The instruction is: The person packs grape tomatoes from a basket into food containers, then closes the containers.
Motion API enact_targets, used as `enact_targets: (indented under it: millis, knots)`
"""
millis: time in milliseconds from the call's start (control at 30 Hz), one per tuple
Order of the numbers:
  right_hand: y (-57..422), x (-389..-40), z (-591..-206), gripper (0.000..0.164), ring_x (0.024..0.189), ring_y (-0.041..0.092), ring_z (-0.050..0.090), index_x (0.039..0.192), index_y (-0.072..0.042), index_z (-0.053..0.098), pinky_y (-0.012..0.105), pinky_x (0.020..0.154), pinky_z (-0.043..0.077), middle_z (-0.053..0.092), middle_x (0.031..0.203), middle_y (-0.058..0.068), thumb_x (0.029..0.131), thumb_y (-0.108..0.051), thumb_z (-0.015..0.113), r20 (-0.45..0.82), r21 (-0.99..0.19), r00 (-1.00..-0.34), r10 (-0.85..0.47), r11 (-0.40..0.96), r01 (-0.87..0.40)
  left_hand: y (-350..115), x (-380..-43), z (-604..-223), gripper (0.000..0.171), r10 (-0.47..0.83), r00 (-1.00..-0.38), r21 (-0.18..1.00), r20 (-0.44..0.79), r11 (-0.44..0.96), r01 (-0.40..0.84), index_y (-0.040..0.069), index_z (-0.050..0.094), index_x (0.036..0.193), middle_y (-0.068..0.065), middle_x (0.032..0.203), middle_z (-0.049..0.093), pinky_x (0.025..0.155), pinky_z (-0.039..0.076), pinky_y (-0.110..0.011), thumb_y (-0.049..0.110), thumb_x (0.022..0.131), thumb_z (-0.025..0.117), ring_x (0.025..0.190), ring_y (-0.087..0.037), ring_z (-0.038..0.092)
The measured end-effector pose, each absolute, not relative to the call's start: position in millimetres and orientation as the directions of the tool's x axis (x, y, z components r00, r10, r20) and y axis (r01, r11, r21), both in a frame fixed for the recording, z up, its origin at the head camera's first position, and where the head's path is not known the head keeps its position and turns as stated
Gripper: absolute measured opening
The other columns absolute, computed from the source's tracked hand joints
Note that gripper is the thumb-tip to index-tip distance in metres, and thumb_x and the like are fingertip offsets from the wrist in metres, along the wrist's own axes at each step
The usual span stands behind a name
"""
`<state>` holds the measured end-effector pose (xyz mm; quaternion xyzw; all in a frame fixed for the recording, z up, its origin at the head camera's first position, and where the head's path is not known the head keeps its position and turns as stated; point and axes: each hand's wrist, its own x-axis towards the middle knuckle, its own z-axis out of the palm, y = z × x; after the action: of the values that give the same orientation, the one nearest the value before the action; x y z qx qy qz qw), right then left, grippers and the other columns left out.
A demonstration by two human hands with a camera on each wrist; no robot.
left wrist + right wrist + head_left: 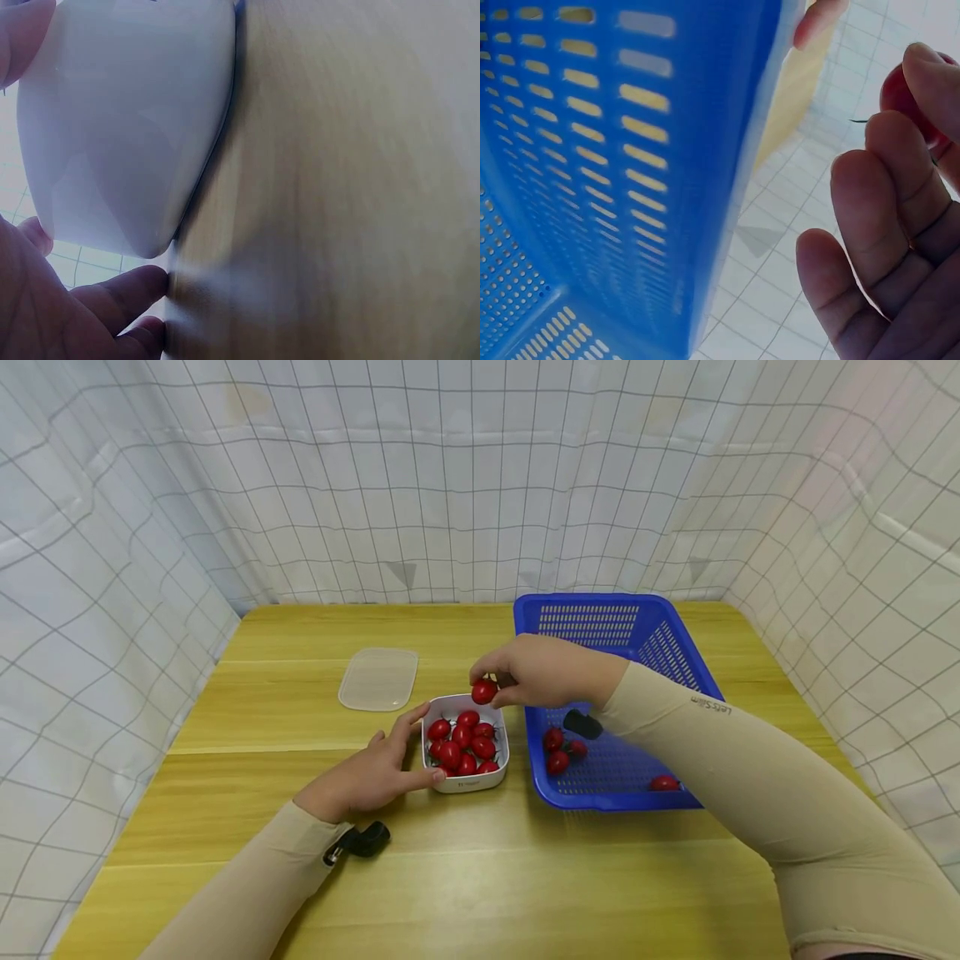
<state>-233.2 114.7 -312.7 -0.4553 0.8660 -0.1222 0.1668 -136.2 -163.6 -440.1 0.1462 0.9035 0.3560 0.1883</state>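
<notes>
My right hand (pixel 551 670) pinches a red cherry tomato (pixel 483 692) between thumb and fingertips, just above the far right corner of a small white container (pixel 465 784). In the right wrist view, part of that tomato (pixel 898 91) shows behind the thumb, a thin green stem beside it. Several cherry tomatoes (pixel 462 737) fill the container. My left hand (pixel 378 772) holds the container from its left, thumb at the near rim and index finger at the far left corner. Below, its other fingers (pixel 124 296) reach down to the tabletop in the left wrist view.
A blue slotted basket (pixel 542 785) stands right of the container, partly hidden under the right forearm. Several cherry tomatoes (pixel 557 763) lie in its near left part, another (pixel 664 783) near its front right. A translucent lid (pixel 378 679) lies behind the left hand on the wooden table (pixel 450 877).
</notes>
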Motion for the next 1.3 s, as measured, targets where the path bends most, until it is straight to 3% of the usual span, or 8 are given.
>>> enact_targets:
  millis: [267, 567, 633, 733, 900, 1033, 1167, 1300]
  knots:
    - [100.8, -230.0, -306.9, 0.035, 0.079, 0.012, 0.061, 0.134, -0.021, 0.070, 0.028, 0.072, 0.053, 0.070, 0.090, -0.006, 0.100, -0.028, 0.074, -0.194, -0.361, -0.495, -0.847, 0.531, -0.767, -164.1, -137.2, -439.4, 0.108, 0.406, -0.881, 0.700, -0.245, 0.702, 0.129, 0.023, 0.002, 0.170, -0.010, 0.177, 0.015, 0.128, -0.001, -0.070, 0.064, 0.095, 0.068, 0.159, -0.044, 0.027]
    - [88.9, -226.4, -308.6, 0.050, 0.073, 0.008, 0.060, 0.149, -0.026, 0.062, 0.026, 0.068, 0.052, 0.069, 0.082, -0.008, 0.101, -0.030, 0.074, -0.186, -0.398, -0.451, -0.873, 0.487, -0.778, -164.8, -136.3, -438.7, 0.108, 0.412, -0.876, 0.702, -0.252, 0.701, 0.127, 0.023, 0.001, 0.170, -0.013, 0.177, 0.014, 0.128, -0.001, -0.071, 0.062, 0.095, 0.068, 0.158, -0.046, 0.029]
    - [94.4, -225.9, -307.0, 0.051, 0.071, 0.008, 0.060, 0.151, -0.026, 0.060, 0.027, 0.068, 0.052, 0.071, 0.083, -0.007, 0.102, -0.030, 0.072, -0.160, -0.417, -0.470, -0.868, 0.491, -0.765, -164.6, -136.2, -438.9, 0.107, 0.411, -0.876, 0.697, -0.254, 0.706, 0.129, 0.023, 0.001, 0.170, -0.013, 0.177, 0.015, 0.127, 0.000, -0.072, 0.063, 0.095, 0.068, 0.157, -0.048, 0.029]
    - [113.1, -229.3, -305.5, 0.043, 0.071, 0.010, 0.060, 0.146, -0.021, 0.063, 0.029, 0.068, 0.052, 0.072, 0.086, -0.006, 0.104, -0.027, 0.069, -0.070, -0.436, -0.550, -0.832, 0.522, -0.733, -163.9, -136.0, -438.3, 0.107, 0.408, -0.878, 0.696, -0.250, 0.706, 0.130, 0.025, 0.002, 0.170, -0.013, 0.176, 0.018, 0.128, 0.001, -0.071, 0.064, 0.095, 0.068, 0.157, -0.048, 0.030]
    - [160.9, -245.0, -317.7, 0.016, 0.074, 0.013, 0.060, 0.116, -0.014, 0.074, 0.033, 0.071, 0.051, 0.070, 0.087, -0.002, 0.102, -0.020, 0.070, 0.061, -0.478, -0.677, -0.733, 0.574, -0.665, -162.9, -136.1, -435.8, 0.107, 0.404, -0.888, 0.696, -0.221, 0.702, 0.146, 0.023, 0.003, 0.170, -0.014, 0.175, 0.021, 0.129, 0.000, -0.068, 0.060, 0.095, 0.070, 0.157, -0.044, 0.031]
    - [194.5, -254.3, -337.4, 0.008, 0.079, 0.013, 0.062, 0.106, -0.013, 0.075, 0.032, 0.074, 0.053, 0.070, 0.088, -0.002, 0.098, -0.017, 0.075, -0.084, -0.491, -0.684, -0.725, 0.627, -0.605, -162.7, -136.1, -435.2, 0.107, 0.400, -0.892, 0.693, -0.211, 0.704, 0.152, 0.020, 0.005, 0.170, -0.015, 0.175, 0.022, 0.128, 0.000, -0.069, 0.059, 0.095, 0.071, 0.157, -0.045, 0.032]
    - [212.1, -255.1, -359.5, 0.020, 0.083, 0.011, 0.063, 0.111, -0.011, 0.076, 0.031, 0.078, 0.055, 0.072, 0.091, -0.003, 0.092, -0.017, 0.081, -0.329, -0.452, -0.589, -0.738, 0.671, -0.588, -162.2, -135.9, -436.3, 0.106, 0.401, -0.889, 0.696, -0.220, 0.704, 0.145, 0.021, 0.004, 0.170, -0.016, 0.175, 0.021, 0.128, -0.001, -0.070, 0.058, 0.096, 0.070, 0.158, -0.045, 0.030]
    - [214.3, -249.2, -378.0, 0.029, 0.084, 0.012, 0.064, 0.110, -0.014, 0.075, 0.033, 0.081, 0.055, 0.073, 0.092, -0.003, 0.083, -0.018, 0.086, -0.461, -0.424, -0.527, -0.714, 0.699, -0.576, -160.8, -135.9, -438.1, 0.106, 0.403, -0.887, 0.700, -0.224, 0.700, 0.141, 0.022, 0.003, 0.170, -0.020, 0.173, 0.024, 0.128, -0.002, -0.070, 0.058, 0.096, 0.070, 0.158, -0.045, 0.029]
